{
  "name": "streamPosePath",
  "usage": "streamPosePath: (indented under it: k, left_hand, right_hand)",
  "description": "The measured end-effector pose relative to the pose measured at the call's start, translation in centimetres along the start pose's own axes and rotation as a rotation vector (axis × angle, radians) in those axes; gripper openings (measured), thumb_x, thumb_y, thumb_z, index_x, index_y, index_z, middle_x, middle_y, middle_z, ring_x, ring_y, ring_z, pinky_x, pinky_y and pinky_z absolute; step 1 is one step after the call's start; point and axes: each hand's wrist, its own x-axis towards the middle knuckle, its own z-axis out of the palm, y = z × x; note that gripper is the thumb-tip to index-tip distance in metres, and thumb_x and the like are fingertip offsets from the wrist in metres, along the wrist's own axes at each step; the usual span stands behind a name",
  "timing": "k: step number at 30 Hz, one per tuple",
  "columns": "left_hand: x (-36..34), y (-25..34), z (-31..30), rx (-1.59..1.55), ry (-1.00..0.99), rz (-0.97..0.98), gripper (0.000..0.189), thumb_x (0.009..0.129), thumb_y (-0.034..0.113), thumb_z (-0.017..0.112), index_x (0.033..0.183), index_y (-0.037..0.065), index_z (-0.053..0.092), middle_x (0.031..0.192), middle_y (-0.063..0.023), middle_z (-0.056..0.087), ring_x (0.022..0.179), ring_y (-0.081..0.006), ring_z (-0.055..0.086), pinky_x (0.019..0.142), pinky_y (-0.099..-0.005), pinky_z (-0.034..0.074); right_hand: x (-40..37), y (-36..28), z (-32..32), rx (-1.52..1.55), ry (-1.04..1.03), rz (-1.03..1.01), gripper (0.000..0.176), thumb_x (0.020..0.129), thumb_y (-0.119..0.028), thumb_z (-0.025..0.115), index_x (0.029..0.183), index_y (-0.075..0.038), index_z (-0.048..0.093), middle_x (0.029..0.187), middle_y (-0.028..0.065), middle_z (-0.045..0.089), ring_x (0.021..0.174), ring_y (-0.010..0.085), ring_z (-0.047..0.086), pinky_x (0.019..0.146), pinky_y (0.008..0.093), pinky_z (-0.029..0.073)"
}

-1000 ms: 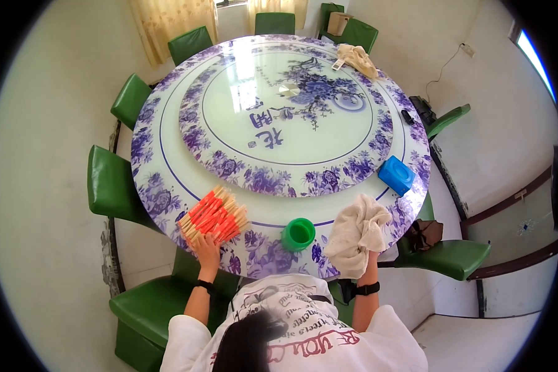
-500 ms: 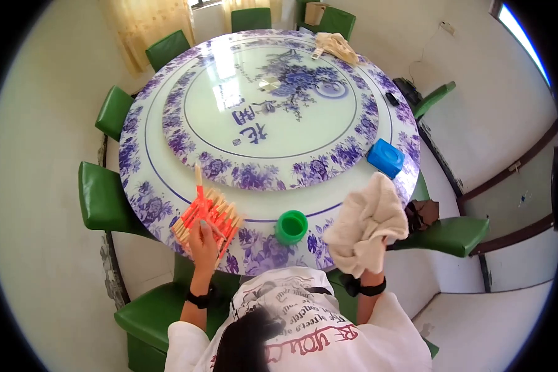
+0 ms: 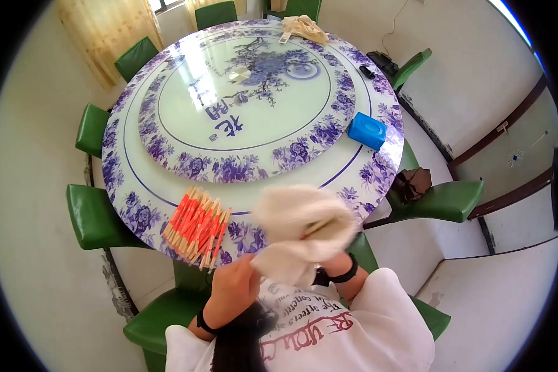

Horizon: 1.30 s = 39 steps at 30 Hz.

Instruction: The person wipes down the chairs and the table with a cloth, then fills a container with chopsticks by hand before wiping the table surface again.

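Observation:
A beige cloth point(image 3: 291, 248), slightly blurred, hangs over the near side of the table. My left hand point(image 3: 235, 282) pinches its lower left edge. My right hand point(image 3: 338, 265) is at its lower right; the fingers are hidden under the cloth, which it holds up. A thin wooden stick with a bit of red point(image 3: 318, 228) shows in the cloth's folds. Left of the cloth, a pile of wooden sticks with red-orange wrapping point(image 3: 197, 226) lies on the table near its front edge.
The round floral table point(image 3: 149, 208) carries a raised round turntable point(image 3: 192, 133). On it are a blue box point(image 3: 367, 131), a small black object point(image 3: 367, 72) and a beige cloth bag point(image 3: 304, 28). Green chairs point(image 3: 90, 217) surround it; a brown item point(image 3: 412, 184) rests on the right one.
My left hand has left the pile with a stick and moved right to the cloth. The cloth and my right hand have moved left. The green cup is now out of sight.

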Motion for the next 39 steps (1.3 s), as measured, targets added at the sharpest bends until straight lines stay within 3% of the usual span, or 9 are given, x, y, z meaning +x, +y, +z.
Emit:
streamPosePath:
  k: [8,11,18,25,30,32,36,38,39]
  left_hand:
    - [-1.4,-2.2,-2.3,-0.082,-0.029,-0.206,0.013,0.079,0.0,0.06,0.092,0.002,0.061,0.076,-0.0154,0.063,0.064,-0.0337,0.061,0.052,-0.0375,0.047]
    - [-0.9,-1.6,-2.0,-0.079,0.033,-0.158,0.009,0.077,-0.001,0.06,0.086,0.001,0.06,0.072,-0.0129,0.061,0.06,-0.0316,0.059,0.051,-0.0354,0.046]
    - [0.8,0.3,-2.7,0.039,0.546,0.077,0.011,0.076,0.003,0.064,0.086,0.002,0.059,0.086,-0.0135,0.06,0.083,-0.0309,0.059,0.07,-0.0378,0.047]
    - [2.7,0.9,-3.4,0.141,0.23,0.308,0.018,0.072,0.001,0.068,0.089,0.005,0.064,0.087,-0.0059,0.066,0.087,-0.0242,0.063,0.075,-0.0344,0.047]
    - [2.4,1.5,-4.1,-0.413,0.046,0.367,0.012,0.074,-0.003,0.065,0.08,0.005,0.06,0.08,-0.0081,0.064,0.072,-0.0265,0.064,0.065,-0.0376,0.052]
    - [1.9,1.7,-3.6,-0.798,0.43,0.397,0.009,0.086,0.009,0.053,0.077,0.007,0.052,0.074,-0.0054,0.056,0.065,-0.0237,0.06,0.062,-0.0341,0.049]
    - [2.9,-0.7,-2.9,-0.955,0.852,0.386,0.014,0.093,0.01,0.042,0.08,0.008,0.045,0.072,-0.0051,0.052,0.064,-0.0204,0.056,0.059,-0.0295,0.044]
    - [3.8,-3.6,-1.8,-0.02,0.61,0.287,0.007,0.093,0.006,0.046,0.086,0.006,0.046,0.078,-0.0082,0.061,0.068,-0.0201,0.058,0.064,-0.0304,0.046]
    - [5.0,-5.8,0.1,-0.337,0.534,0.334,0.004,0.093,0.003,0.05,0.09,0.004,0.048,0.085,-0.0119,0.066,0.072,-0.0203,0.062,0.069,-0.031,0.048]
  right_hand:
    - [-3.0,1.9,-3.5,0.197,0.383,0.391,0.042,0.065,-0.012,0.08,0.101,0.001,0.061,0.101,0.0118,0.064,0.092,0.0215,0.062,0.079,0.0346,0.051]
    - [-2.8,5.5,-4.5,-0.214,0.032,-0.019,0.052,0.065,-0.016,0.08,0.109,-0.001,0.056,0.114,0.0132,0.059,0.097,0.0231,0.061,0.083,0.038,0.049]
    - [-1.8,5.2,0.6,-0.32,-0.222,0.123,0.042,0.062,-0.012,0.081,0.101,-0.006,0.066,0.108,0.0104,0.056,0.092,0.0247,0.061,0.079,0.0329,0.049]
    - [-2.4,4.4,1.4,-0.634,-0.355,-0.042,0.045,0.06,-0.013,0.079,0.103,-0.009,0.066,0.101,0.0081,0.059,0.078,0.0278,0.063,0.064,0.0356,0.051]
    - [-4.4,4.8,-1.2,-0.845,-0.299,0.009,0.042,0.059,-0.012,0.078,0.098,-0.01,0.064,0.1,0.0081,0.059,0.077,0.0268,0.064,0.062,0.034,0.051]
    - [-5.6,5.3,-3.6,-1.037,-0.269,0.106,0.042,0.058,-0.012,0.078,0.097,-0.011,0.063,0.101,0.0085,0.059,0.077,0.0271,0.064,0.061,0.0342,0.051]
    - [-6.2,5.3,-9.7,-0.894,0.276,0.2,0.033,0.065,-0.008,0.075,0.096,-0.006,0.064,0.091,0.0077,0.061,0.084,0.0248,0.062,0.074,0.0317,0.048]
    - [-5.5,4.9,-11.5,-0.752,0.619,0.177,0.027,0.07,-0.007,0.075,0.095,-0.004,0.065,0.088,0.0072,0.059,0.083,0.0246,0.06,0.074,0.0319,0.047]
    - [-5.3,4.9,-12.3,-0.827,0.625,0.18,0.028,0.07,-0.007,0.075,0.096,-0.003,0.064,0.088,0.0074,0.058,0.083,0.0246,0.06,0.074,0.0317,0.047]
